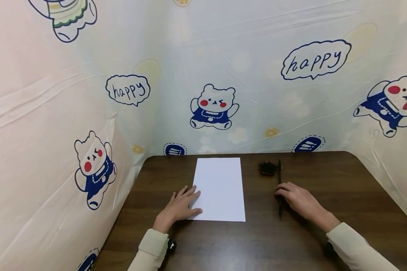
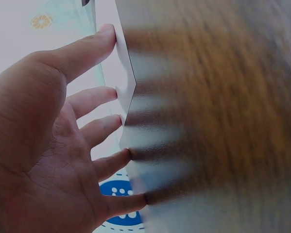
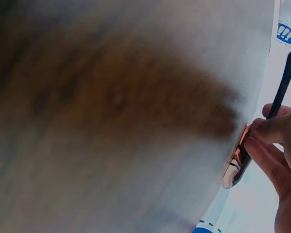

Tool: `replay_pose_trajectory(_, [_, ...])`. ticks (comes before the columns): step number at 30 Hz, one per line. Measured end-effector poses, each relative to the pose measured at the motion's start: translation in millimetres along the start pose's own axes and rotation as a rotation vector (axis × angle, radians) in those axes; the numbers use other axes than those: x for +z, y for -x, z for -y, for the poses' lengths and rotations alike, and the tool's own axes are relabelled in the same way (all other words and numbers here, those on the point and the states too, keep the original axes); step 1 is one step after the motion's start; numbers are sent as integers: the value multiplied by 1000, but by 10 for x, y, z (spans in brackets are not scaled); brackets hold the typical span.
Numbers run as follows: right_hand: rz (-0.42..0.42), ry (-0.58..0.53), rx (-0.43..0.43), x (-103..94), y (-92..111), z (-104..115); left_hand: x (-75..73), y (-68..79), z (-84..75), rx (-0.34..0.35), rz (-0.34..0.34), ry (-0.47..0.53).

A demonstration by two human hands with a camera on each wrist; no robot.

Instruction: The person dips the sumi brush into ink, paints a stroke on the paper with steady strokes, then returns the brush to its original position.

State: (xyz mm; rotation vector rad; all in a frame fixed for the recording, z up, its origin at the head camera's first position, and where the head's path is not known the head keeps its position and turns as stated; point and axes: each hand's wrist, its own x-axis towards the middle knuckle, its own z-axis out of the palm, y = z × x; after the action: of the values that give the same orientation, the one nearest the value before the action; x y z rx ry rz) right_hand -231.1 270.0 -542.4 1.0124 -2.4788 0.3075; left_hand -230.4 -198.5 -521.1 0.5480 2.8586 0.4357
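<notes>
A blank white sheet of paper lies on the table. My left hand rests at its lower left edge with fingers spread; in the left wrist view, the thumb and straight fingers reach toward the table and the white sheet. To the right of the paper, my right hand pinches a slim dark writing brush, which points away from me. The right wrist view has the brush running between thumb and fingers. Near its far end sits a small glossy dark inkstone or dish.
The brown wooden table has rounded far corners. A pale curtain printed with bears and the word "happy" hangs behind it and along both sides. A small dark object shows beside the left cuff.
</notes>
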Motion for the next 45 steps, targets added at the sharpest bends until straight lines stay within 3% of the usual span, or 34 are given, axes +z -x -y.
replay_pose_trajectory(33, [-139, 64, -77, -190, -107, 20, 10, -1, 3, 5, 5, 8])
replay_pose_trajectory(45, [-273, 120, -114, -374, -248, 22, 9, 11, 0, 11, 5, 5])
